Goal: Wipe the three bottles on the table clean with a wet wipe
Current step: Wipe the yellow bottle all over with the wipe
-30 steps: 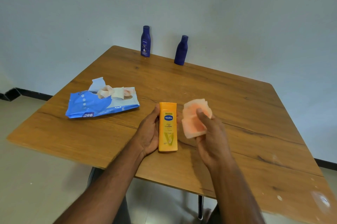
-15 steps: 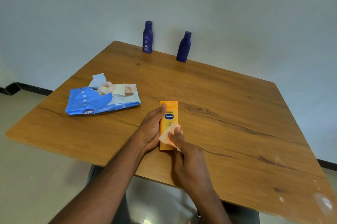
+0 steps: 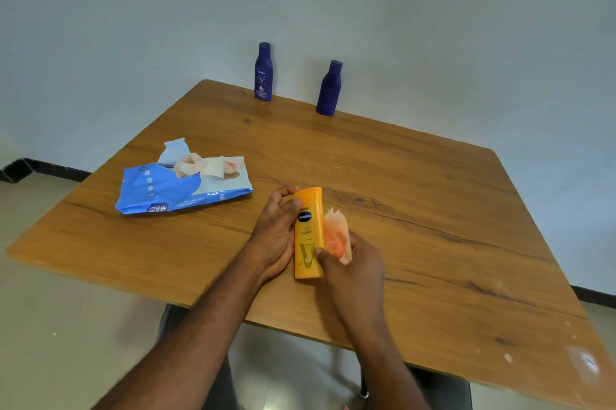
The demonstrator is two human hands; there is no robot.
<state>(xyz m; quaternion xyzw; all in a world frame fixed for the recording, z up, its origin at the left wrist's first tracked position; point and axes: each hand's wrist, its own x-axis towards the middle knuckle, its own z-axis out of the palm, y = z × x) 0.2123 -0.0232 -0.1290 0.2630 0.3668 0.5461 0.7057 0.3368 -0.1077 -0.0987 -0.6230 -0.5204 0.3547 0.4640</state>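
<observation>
An orange lotion bottle point(image 3: 309, 233) lies near the front of the wooden table point(image 3: 416, 196), cap end toward me. My left hand point(image 3: 275, 233) grips its left side, thumb across the upper label. My right hand point(image 3: 353, 273) pinches a crumpled pale wet wipe point(image 3: 337, 235) against the bottle's right edge, thumb on the lower label. Two dark blue bottles stand upright at the far edge: one with a white label point(image 3: 263, 72) to the left, one plain point(image 3: 329, 88) to the right.
A blue wet-wipe pack point(image 3: 176, 189) lies left of my hands, its flap open and wipes sticking out. The table's near edge runs just below my wrists. A pale wall stands behind the table, with tiled floor to the left.
My right hand brought the wipe down onto the bottle's front, then slid it to the bottle's right edge. My left hand kept its hold and tilted the bottle slightly.
</observation>
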